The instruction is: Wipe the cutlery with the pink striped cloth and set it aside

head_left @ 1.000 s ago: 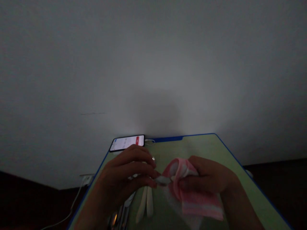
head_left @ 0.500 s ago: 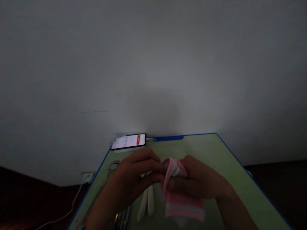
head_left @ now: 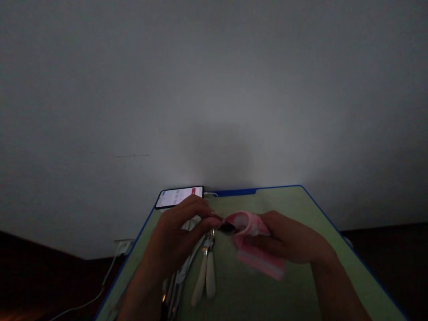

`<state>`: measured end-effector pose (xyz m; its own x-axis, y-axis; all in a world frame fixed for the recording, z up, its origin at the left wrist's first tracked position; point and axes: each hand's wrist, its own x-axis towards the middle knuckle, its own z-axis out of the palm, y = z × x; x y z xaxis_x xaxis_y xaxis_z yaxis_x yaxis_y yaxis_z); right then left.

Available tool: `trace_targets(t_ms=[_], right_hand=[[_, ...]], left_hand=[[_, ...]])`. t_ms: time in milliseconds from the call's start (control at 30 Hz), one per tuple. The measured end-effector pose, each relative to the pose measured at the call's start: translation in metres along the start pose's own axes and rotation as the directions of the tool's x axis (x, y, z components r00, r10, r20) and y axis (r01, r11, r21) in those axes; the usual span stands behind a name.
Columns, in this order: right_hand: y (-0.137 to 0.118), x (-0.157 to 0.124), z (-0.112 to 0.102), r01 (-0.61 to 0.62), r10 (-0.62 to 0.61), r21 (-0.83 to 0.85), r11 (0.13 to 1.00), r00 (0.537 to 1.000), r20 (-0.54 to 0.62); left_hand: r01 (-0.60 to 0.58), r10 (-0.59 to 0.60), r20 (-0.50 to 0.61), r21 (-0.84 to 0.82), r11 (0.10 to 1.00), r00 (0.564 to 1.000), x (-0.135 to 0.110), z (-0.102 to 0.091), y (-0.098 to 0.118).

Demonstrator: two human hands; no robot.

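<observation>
Near the phone (head_left: pixel 179 197) — writing illegible — right hand (head_left: pixel 287 240) grips cloth (head_left: pixel 259 264).

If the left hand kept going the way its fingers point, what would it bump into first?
Most likely the pink cloth gripped by the right hand. The left hand points at it, pinching a small dark thing that seems to reach the cloth's folds; dim light blurs depth.
</observation>
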<state>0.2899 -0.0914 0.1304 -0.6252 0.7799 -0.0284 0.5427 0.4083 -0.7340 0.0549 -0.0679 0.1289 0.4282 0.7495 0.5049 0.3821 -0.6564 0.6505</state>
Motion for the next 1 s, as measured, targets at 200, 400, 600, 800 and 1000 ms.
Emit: trace_targets(t_ms=[200,400,600,800,1000], right_hand=[[0.005,-0.011,-0.009,-0.039,0.036,-0.07,0.997,0.999,-0.036],[-0.002,-0.002,-0.001,-0.005,0.004,0.006,1.0,0.999,0.036],[-0.002,0.004,0.007,-0.022,0.022,-0.005,1.0,0.999,0.035],[-0.002,0.007,0.008,0.028,-0.028,-0.056,0.998,1.0,0.008],[0.005,0.001,-0.003,0.039,-0.037,-0.043,0.998,0.999,0.04]], left_hand=[[0.176,-0.179,0.114,0.035,0.984,0.977,-0.005,0.002,0.002],[0.229,-0.229,0.322,0.036,0.973,0.919,-0.004,0.018,0.012],[0.113,-0.138,0.396,0.086,0.99,0.908,0.001,0.033,0.02],[0.142,-0.141,0.356,0.024,0.99,0.924,0.001,0.029,0.011],[0.354,-0.31,0.343,-0.074,0.932,0.887,-0.006,0.009,0.001]])
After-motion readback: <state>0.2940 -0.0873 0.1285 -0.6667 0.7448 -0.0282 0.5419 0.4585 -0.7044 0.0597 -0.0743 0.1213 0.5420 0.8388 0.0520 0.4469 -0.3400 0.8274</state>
